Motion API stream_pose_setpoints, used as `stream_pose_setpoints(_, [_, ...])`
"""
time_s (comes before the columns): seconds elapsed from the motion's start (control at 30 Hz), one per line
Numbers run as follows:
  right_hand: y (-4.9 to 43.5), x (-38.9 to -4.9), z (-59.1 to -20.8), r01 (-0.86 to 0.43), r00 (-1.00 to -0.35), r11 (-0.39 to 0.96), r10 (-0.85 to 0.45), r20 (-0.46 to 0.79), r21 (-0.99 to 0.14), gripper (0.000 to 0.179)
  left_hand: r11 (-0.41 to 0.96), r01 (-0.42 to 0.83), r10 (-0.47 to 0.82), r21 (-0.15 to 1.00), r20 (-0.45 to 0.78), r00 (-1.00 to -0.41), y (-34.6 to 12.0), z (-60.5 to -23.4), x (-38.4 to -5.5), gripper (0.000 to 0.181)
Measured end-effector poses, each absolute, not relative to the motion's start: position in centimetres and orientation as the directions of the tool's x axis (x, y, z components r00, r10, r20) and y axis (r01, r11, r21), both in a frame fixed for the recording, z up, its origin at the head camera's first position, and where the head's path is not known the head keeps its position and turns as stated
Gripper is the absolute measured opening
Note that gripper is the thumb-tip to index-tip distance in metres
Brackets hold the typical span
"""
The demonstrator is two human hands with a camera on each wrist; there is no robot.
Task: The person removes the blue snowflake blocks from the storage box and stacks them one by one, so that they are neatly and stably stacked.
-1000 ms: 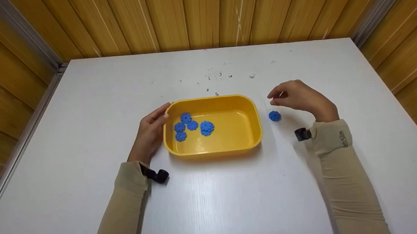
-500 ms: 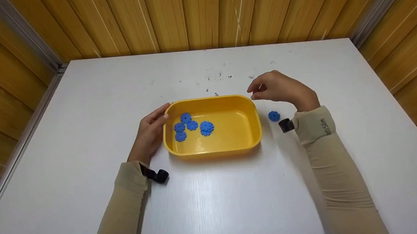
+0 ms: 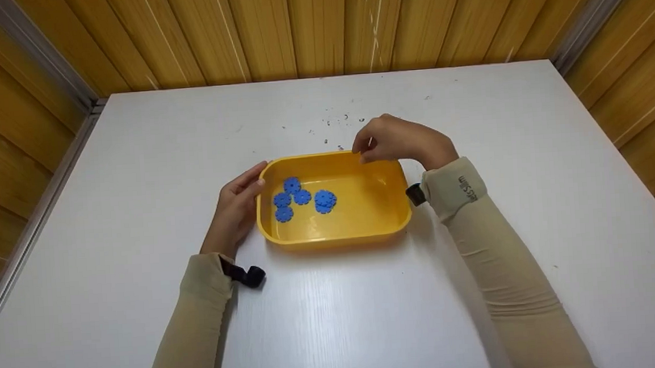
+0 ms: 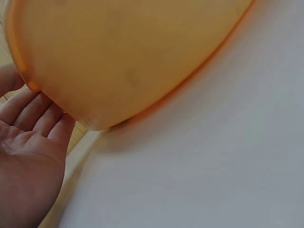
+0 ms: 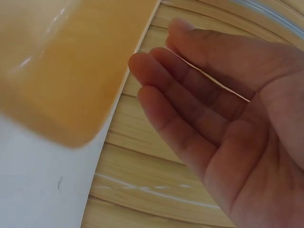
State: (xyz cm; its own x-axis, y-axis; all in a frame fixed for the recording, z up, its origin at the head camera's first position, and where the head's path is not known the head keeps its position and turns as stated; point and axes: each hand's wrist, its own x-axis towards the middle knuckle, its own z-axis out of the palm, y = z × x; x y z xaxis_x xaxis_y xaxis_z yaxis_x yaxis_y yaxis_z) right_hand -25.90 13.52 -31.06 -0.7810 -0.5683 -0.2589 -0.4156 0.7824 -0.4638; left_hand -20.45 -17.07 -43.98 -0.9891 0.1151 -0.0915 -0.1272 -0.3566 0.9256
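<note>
Left hand (image 3: 234,208) grips yellow bin (image 3: 363,207); right hand (image 3: 397,140) seemingly above rim (image 3: 325,154).

Yellow tub (image 4: 128,57) cropped in wrist views

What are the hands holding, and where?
The left hand grips the yellow tub by its left rim; the right hand looks empty.
</note>
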Motion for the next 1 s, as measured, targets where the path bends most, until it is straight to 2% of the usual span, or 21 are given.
stream_pose_setpoints(0.27, [11.0, -26.3, -32.3, -0.423, -0.734, 0.771, -0.600, -0.319, -0.476, 0.027, -0.342, -0.135, 0.121, 0.930, -0.099, -0.988, -17.1, -43.9, -20.4, 0.048])
stream_pose_setpoints(0.6, [10.2, -26.7, -33.2, -0.374, -0.749, 0.787, -0.568, -0.341, -0.490, 0.028, -0.333, -0.117, 0.135, 0.936, -0.076, -0.988, -17.1, -43.8, -20.5, 0.047])
stream_pose_setpoints(1.0, [9.5, -26.8, -33.9, -0.410, -0.736, 0.773, -0.594, -0.326, -0.484, 0.026, -0.301, -0.111, 0.119, 0.947, -0.078, -0.990, -17.0, -43.9, -20.5, 0.047])
